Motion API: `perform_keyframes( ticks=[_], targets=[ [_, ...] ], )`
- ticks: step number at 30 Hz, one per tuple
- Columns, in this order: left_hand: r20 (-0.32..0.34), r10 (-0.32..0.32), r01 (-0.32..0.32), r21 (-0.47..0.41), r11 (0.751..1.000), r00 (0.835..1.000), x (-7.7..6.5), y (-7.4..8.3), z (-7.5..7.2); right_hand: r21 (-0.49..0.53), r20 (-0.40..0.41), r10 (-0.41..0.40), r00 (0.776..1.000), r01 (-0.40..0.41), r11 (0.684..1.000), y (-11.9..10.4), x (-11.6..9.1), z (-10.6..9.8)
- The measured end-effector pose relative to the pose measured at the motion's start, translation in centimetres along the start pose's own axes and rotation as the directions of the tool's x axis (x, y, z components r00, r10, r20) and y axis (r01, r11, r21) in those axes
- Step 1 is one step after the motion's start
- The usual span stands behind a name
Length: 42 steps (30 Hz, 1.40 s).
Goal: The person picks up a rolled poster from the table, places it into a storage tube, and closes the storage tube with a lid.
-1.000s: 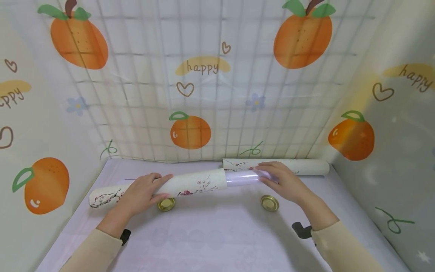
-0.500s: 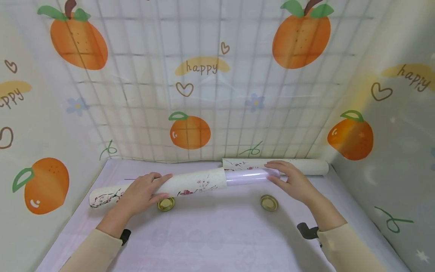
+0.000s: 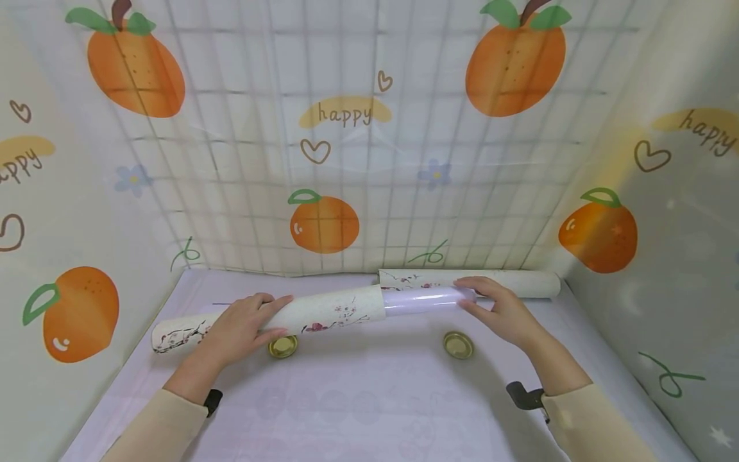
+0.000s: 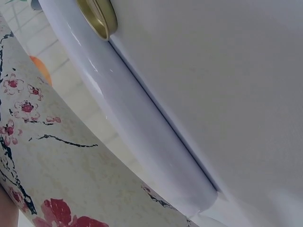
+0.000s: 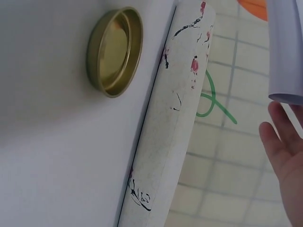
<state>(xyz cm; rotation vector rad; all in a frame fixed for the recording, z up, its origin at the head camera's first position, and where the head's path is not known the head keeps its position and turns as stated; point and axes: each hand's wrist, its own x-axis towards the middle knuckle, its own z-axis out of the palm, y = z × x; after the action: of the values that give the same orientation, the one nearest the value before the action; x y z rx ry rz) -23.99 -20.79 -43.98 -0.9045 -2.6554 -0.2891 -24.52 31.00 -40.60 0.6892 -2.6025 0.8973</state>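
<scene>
My left hand [image 3: 245,324] grips a cream cardboard tube [image 3: 323,312] printed with dark branches and red blossoms, held slightly tilted above the table. Out of its right end sticks a glossy pale lavender paper roll [image 3: 418,300]. The thumb and fingers of my right hand [image 3: 502,314] are at the roll's free end, on either side of it. In the right wrist view, some fingers [image 5: 272,142] reach just past the roll's open end [image 5: 286,71]; the thumb is out of that view. The left wrist view shows mainly the blossom print [image 4: 52,142].
A second blossom-printed tube [image 3: 519,283] lies along the table's back edge. A pale roll [image 4: 142,127] lies on the table in the left wrist view. Two shallow gold lids [image 3: 283,347] [image 3: 458,345] lie in front of the held tube. Printed fabric walls [image 3: 323,160] enclose the back and sides.
My right hand has slid slightly right along the lavender roll to its end, baring more of its surface. The left hand and the tube it holds look unmoved.
</scene>
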Motion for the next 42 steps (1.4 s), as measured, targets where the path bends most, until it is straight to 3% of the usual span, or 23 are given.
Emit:
perform_keyframes(
  ticks=[23,42],
  targets=[
    [0.017,0.002,-0.002,0.010,1.000,1.000,0.5,0.6,0.1,0.075,0.070,-0.059,0.996,0.054,0.996,-1.6,0.5,1.2],
    [0.023,0.012,-0.012,-0.004,1.000,1.000,0.9,0.8,0.6,0.170,0.036,-0.113,0.993,0.106,0.980,-2.5,1.1,2.1]
  ],
)
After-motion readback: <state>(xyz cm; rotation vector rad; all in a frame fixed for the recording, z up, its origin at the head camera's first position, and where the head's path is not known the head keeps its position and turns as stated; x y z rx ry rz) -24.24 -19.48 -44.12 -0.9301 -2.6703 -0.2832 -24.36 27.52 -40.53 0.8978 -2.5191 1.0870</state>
